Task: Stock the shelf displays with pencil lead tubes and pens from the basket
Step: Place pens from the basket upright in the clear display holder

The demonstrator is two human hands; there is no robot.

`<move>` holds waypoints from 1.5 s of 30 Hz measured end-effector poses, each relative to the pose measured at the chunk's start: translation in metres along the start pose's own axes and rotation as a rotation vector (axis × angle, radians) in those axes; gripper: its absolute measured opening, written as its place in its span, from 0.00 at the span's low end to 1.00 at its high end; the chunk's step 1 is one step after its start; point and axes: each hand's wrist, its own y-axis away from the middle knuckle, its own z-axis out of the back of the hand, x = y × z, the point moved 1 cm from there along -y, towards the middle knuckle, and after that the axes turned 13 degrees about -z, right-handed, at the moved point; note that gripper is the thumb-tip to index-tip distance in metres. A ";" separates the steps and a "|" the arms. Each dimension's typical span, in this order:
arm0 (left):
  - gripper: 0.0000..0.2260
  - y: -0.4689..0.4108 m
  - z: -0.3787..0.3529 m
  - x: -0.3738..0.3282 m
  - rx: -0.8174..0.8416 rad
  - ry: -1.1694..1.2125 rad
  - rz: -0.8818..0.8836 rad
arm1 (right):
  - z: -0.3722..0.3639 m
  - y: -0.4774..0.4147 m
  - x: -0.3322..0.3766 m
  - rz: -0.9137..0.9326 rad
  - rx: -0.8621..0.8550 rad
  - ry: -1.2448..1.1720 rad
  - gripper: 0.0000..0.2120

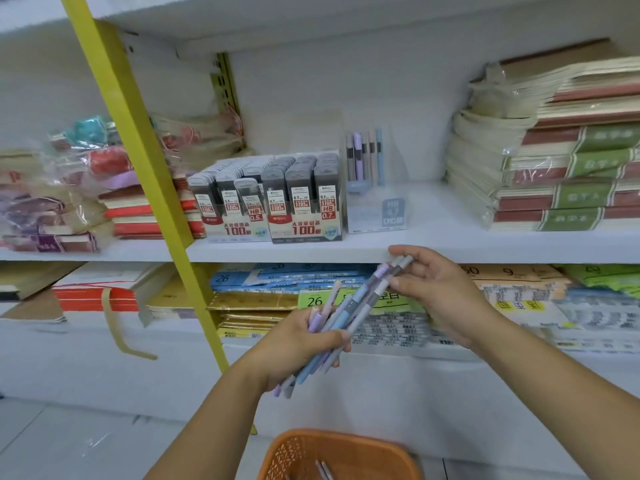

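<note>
Head view shows a bundle of pens held in the air below the clear pen display, slanting up toward it from lower left; the left hand grips the lower half of the bundle, its fingers curled round the barrels; the right hand pinches the upper ends, its fingers closed over the grey tips just below the display, level with the front edge of the shelf. A few pens already stand upright at the back of the display, and much of it looks unfilled; the lead tube boxes sit just left of it and appear full; the basket lies well below it, with a couple of pens visible inside. Judging by their look, the pens are light, stiff and smooth, so they are likely to slide against one another; a loose bundle could fan out or drop one. The best hold is probably a pinch near the top end of one or two pens, drawn clear while the other hand keeps the rest tight.
</note>
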 end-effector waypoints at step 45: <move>0.08 -0.073 0.041 -0.077 -0.614 0.253 -0.273 | -0.011 -0.127 0.174 0.576 -0.302 0.826 0.13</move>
